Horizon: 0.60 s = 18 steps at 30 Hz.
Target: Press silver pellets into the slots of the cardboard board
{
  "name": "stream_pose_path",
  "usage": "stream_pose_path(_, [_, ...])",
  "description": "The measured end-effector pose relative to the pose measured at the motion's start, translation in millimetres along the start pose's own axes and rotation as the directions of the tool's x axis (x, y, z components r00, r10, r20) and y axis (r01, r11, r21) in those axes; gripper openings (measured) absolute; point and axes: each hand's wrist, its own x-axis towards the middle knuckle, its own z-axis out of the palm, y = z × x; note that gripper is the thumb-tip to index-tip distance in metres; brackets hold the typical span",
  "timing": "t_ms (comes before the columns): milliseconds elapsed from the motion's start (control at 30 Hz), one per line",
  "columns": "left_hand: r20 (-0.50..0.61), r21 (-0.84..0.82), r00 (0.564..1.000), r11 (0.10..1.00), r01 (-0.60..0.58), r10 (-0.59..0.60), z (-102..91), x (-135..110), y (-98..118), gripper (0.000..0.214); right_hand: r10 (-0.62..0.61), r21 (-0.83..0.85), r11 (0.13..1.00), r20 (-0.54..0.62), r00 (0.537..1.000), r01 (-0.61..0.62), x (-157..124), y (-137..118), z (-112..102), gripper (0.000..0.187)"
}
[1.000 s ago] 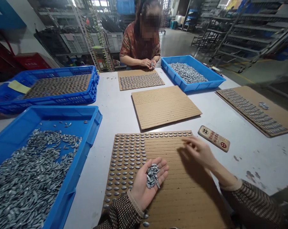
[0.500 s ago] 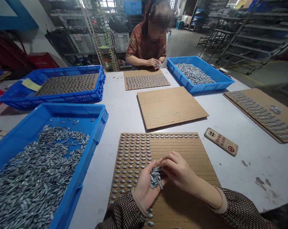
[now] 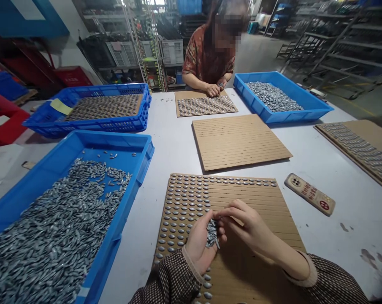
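My left hand [image 3: 197, 240] is cupped, palm up, around a small heap of grey spindle-shaped metal pieces [image 3: 211, 234]. Close against its thumb and fingertips is my right hand [image 3: 249, 223], thumb and fingers drawn together. Whatever lies between those fingertips is too small or hidden to make out. Both hands are over a grooved cardboard sheet [image 3: 254, 202]. Rows of the same metal pieces [image 3: 184, 198] line the sheet's left side, and more run along its far edge. My hands and sleeves cover part of these rows.
To the left, a blue tray [image 3: 139, 162] holds many loose pieces; behind it stands a blue crate [image 3: 115, 123] with a filled sheet. Ahead lies a bare grooved board [image 3: 241, 141]. A phone-shaped object [image 3: 309, 193] is at right. Opposite, a co-worker [image 3: 206, 59] works beside another blue tray [image 3: 311, 114].
The view has swung left, so the table's contents sit farther right. My hands stay together over the sheet. The co-worker's one hand has moved from the other hand down to their board.
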Motion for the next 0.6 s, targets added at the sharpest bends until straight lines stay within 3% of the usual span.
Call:
stream_pose_path(167, [0.069,0.062,0.997,0.998,-0.029,0.024,0.0,-2.5,0.8,0.019,-0.026,-0.030,0.999,-0.013,1.000,0.026,3.1,-2.6,1.7,0.021])
stream_pose_path(333, [0.084,0.106,0.994,0.992,-0.075,0.066,0.5,-6.9,0.2,0.016,-0.090,-0.071,0.994,-0.024,0.996,0.088,5.6,-1.3,3.8,0.036])
stream_pose_path(600, [0.108,0.113,0.991,0.990,-0.085,0.072,-1.8,-6.4,1.7,0.024,0.000,0.071,0.998,-0.037,0.999,0.003,6.3,1.5,4.3,0.014])
